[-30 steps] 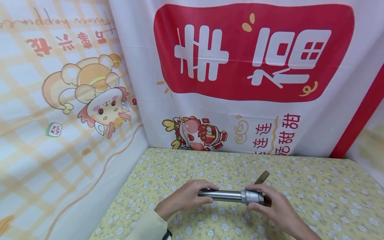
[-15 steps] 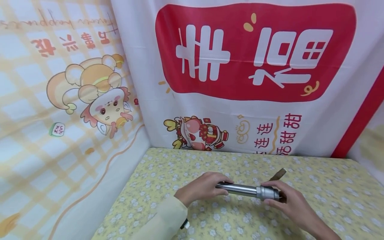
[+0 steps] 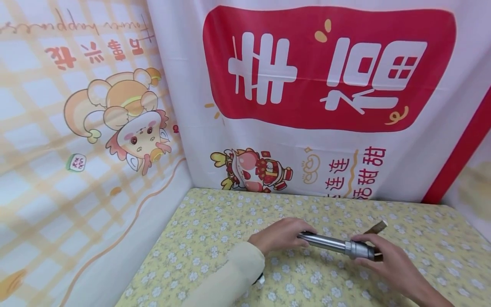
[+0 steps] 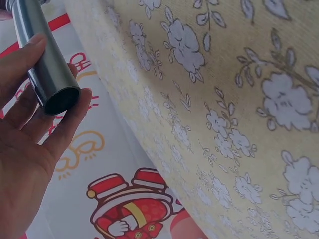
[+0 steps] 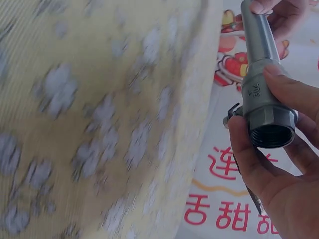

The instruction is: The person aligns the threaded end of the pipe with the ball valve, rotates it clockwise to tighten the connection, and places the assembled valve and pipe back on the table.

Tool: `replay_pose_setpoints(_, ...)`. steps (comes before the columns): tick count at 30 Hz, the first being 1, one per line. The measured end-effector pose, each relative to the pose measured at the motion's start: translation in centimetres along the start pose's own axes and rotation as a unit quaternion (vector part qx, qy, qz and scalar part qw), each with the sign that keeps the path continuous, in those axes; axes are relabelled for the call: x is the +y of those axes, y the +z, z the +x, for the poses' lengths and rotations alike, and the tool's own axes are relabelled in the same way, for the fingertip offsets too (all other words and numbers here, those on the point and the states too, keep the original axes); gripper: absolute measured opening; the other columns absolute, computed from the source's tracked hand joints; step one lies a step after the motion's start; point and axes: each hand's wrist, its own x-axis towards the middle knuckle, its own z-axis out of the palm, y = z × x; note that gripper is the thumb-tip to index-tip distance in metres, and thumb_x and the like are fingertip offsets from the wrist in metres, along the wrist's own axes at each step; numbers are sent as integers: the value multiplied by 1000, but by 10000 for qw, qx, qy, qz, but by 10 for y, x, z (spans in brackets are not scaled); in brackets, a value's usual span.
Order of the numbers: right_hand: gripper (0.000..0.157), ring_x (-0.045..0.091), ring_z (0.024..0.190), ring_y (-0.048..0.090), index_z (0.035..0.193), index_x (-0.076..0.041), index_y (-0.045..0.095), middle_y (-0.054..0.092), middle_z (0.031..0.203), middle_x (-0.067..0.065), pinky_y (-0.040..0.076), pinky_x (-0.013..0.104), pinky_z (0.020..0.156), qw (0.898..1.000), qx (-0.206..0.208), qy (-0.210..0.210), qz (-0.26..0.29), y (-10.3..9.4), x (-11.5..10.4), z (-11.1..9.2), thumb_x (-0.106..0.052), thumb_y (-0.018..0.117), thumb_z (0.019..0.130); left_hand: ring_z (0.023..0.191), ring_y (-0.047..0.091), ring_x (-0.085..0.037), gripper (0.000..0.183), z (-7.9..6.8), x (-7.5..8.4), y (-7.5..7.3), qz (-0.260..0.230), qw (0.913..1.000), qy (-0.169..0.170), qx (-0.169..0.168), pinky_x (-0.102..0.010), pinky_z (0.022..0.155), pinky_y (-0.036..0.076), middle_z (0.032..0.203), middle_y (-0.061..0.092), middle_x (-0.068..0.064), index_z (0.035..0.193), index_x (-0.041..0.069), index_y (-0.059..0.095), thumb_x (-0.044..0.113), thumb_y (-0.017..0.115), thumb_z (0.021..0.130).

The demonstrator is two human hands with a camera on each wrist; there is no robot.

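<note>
A smooth steel pipe (image 3: 327,243) joined to a metal ball valve (image 3: 359,250) is held in the air over the table. My left hand (image 3: 281,234) grips the pipe near its free end, thumb on one side and fingers on the other. In the left wrist view the pipe's hollow mouth (image 4: 62,102) faces the camera. My right hand (image 3: 393,258) holds the valve body between thumb and fingers. The right wrist view shows "304" on the valve and an internally threaded opening (image 5: 271,135). The flat valve lever (image 3: 376,227) sticks out beyond the right hand.
A yellow floral cloth covers the table (image 3: 215,221). Behind it hangs a white curtain (image 3: 192,128) with a red printed panel, and a checked cartoon cloth (image 3: 42,170) lines the left side.
Both hands have moved to the right together, carrying the pipe and valve. The pipe now slopes more, its valve end lower in the head view. Both hands keep their grip.
</note>
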Motion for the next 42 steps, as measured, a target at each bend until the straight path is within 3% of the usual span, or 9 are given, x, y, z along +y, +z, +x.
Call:
replay_pose_setpoints(5, 56, 5, 90, 62, 136, -13, 71, 74, 116, 1, 59, 27, 73, 9979, -154, -320, -542, 0, 14, -1, -21, 94, 85, 117, 65, 4, 39, 11, 5, 8, 622, 9979, 99, -115, -14, 105, 49, 129, 75, 12, 136, 24, 76, 22, 84, 98)
replay_pose_setpoints(10, 57, -1, 93, 61, 137, -15, 71, 74, 122, -1, 57, 28, 75, 9931, -375, -448, -1021, -2, 25, -3, -24, 94, 85, 120, 65, 4, 39, 18, 13, 15, 819, 9964, 121, -179, -13, 108, 47, 131, 74, 14, 136, 25, 76, 20, 83, 98)
replay_pose_setpoints(14, 58, 11, 104, 67, 136, -15, 72, 74, 126, 3, 61, 41, 82, 9899, -531, -365, -1263, -1, 29, -4, -29, 94, 84, 123, 64, 4, 41, 20, 17, 20, 867, 9958, 50, -275, -15, 111, 47, 136, 72, 16, 139, 28, 74, 22, 82, 99)
replay_pose_setpoints(18, 57, 24, 110, 69, 134, -17, 72, 73, 125, 4, 61, 58, 90, 9898, -732, -8, -1220, 3, 28, -4, -31, 94, 83, 120, 64, 4, 41, 21, 20, 22, 1129, 9930, 161, -318, -14, 107, 48, 134, 72, 16, 138, 30, 73, 22, 82, 99)
replay_pose_setpoints(22, 54, 24, 109, 67, 133, -19, 72, 73, 123, 1, 59, 60, 91, 9896, -951, 282, -1045, 7, 28, -5, -31, 93, 85, 112, 64, 5, 36, 21, 20, 26, 1488, 9878, 346, -299, -10, 100, 48, 127, 73, 17, 133, 30, 75, 22, 83, 99)
replay_pose_setpoints(25, 51, 23, 108, 66, 132, -21, 71, 72, 123, 0, 60, 58, 91, 9895, -1023, 237, -991, 10, 28, -4, -30, 93, 86, 107, 64, 6, 34, 20, 19, 28, 1647, 9853, 358, -266, -9, 96, 48, 123, 73, 18, 130, 31, 76, 22, 84, 97)
replay_pose_setpoints(33, 50, 20, 104, 64, 131, -21, 72, 70, 120, -3, 60, 56, 89, 9883, -1023, -12, -1128, 13, 27, -1, -29, 92, 86, 106, 64, 6, 33, 17, 13, 31, 1632, 9861, 285, -156, -10, 94, 49, 122, 72, 19, 128, 33, 77, 23, 85, 97)
replay_pose_setpoints(38, 47, 20, 104, 65, 133, -21, 71, 70, 120, -3, 61, 58, 90, 9880, -1083, 261, -1069, 12, 23, -3, -34, 88, 92, 107, 64, 6, 33, 13, 10, 28, 1478, 9886, 245, -128, -11, 95, 50, 123, 73, 19, 129, 33, 77, 24, 83, 98)
replay_pose_setpoints(42, 42, 21, 103, 70, 130, -15, 74, 75, 117, 0, 62, 59, 88, 9880, -783, 256, -1307, 11, 15, -1, -36, 85, 95, 105, 64, 6, 24, 6, 2, 22, 1234, 9923, 60, -105, -13, 95, 51, 119, 73, 18, 127, 32, 77, 25, 77, 103)
